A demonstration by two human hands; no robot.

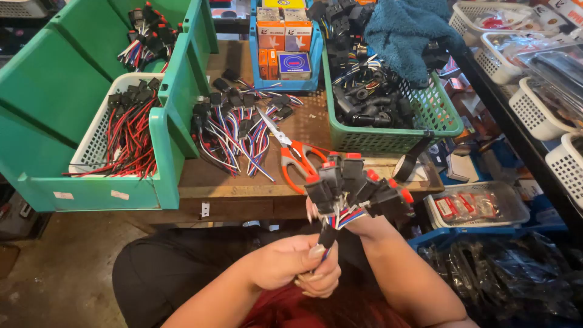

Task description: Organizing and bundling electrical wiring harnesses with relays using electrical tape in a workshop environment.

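Green plastic fills the left end of the worktop [243, 182]: a big green bin [54, 91] with a white mesh basket [91, 143] set inside it, the basket packed with black connectors on red and black leads. Just right of the bin, at the middle of the worktop, lies a loose heap of black sockets with red, blue and white wires [234, 130]. Orange-handled scissors [291, 152] lie beside that heap, handles toward the front edge. Behind them, at the back edge, a blue tray [284, 48] carries small orange and blue boxes. To its right a green mesh basket [395, 115] is heaped with black parts, and a dark teal cloth [404, 30] hangs over its far side.

In front of the worktop's front edge, the left hand [291, 264] is clenched around the gathered wire tails of a bundle of black sockets with red tabs [355, 182]. The right hand [358, 212] grips the same bundle higher up, just under the socket heads, mostly hidden behind them. The bundle stands in the air, heads fanning upward, clear of the worktop. White baskets [534, 109] sit well off to the right.
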